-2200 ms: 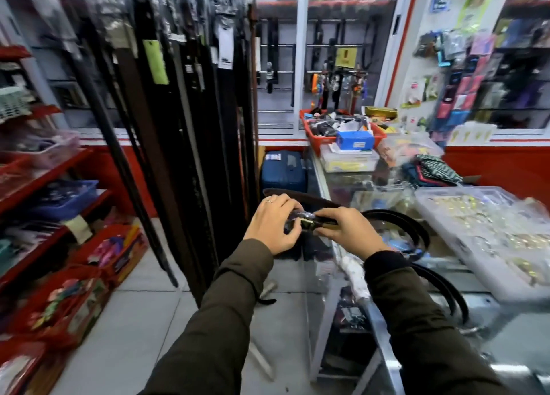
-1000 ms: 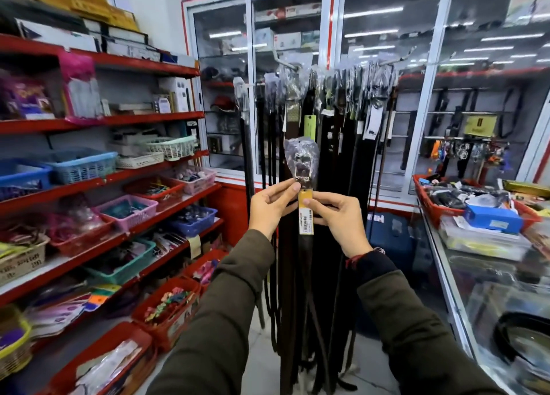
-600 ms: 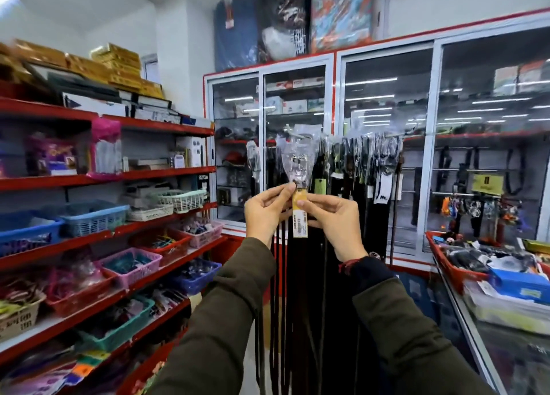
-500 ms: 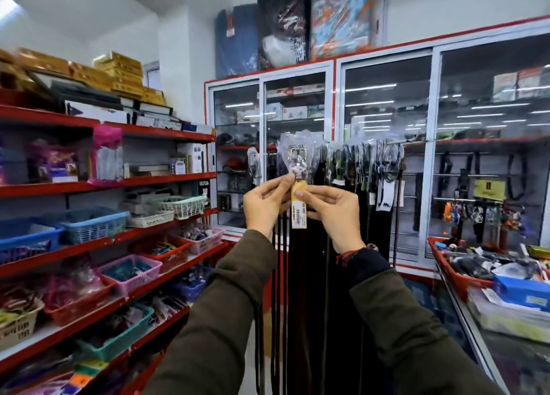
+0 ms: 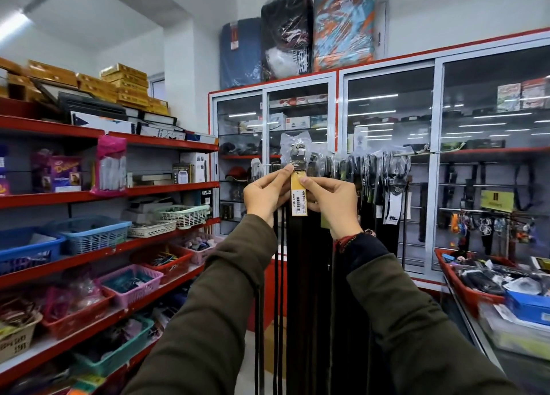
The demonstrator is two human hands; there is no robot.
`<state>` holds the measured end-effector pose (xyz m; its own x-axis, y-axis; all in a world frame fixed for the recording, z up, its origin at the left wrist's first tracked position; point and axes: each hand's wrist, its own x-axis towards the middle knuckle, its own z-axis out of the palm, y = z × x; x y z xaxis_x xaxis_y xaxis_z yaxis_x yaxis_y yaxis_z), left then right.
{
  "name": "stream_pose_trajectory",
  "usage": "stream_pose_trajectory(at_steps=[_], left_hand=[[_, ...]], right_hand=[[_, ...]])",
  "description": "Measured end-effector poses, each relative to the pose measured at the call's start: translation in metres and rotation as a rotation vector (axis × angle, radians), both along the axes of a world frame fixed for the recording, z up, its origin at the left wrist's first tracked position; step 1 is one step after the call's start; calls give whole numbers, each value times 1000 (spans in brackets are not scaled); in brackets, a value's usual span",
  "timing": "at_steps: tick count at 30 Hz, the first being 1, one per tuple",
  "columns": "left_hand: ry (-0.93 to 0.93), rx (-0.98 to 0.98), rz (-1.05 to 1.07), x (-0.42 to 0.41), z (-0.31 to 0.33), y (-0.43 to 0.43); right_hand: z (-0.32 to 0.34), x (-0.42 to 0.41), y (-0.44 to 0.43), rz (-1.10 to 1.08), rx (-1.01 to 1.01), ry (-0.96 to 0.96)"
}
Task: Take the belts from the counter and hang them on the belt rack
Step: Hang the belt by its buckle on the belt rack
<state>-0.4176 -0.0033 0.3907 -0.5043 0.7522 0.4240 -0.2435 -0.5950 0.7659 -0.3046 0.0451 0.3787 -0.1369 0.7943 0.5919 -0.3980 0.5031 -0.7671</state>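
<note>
**Both hands hold a belt up at the rack**

Both arms reach forward and up in dark olive sleeves. The left hand and right hand pinch the top of a long dark brown leather belt between thumb and fingertips, just below its plastic-wrapped metal buckle. A yellow-and-white price tag sits between the two hands. The belt hangs straight down, level with the crowded metal belt rack of dark belts just behind
</note>
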Motion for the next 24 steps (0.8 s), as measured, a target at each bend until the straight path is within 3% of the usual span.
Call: stream_pose_trajectory(at_steps=[5, 10, 13, 17, 24], left_hand=[[-23, -27, -26, 0, -3, 8], [36, -36, 60, 6, -15, 20], [331, -37, 370, 11, -27, 28], [632, 76, 634, 28, -61, 29], [1023, 119, 646, 65, -142, 30]], right_hand=[[-3, 1, 7, -4, -12, -8], [-16, 1, 22, -114, 14, -155], [-29, 5, 25, -288, 189, -325], [-60, 23, 24, -446, 306, -371], [-133, 80, 21, -793, 450, -571]])
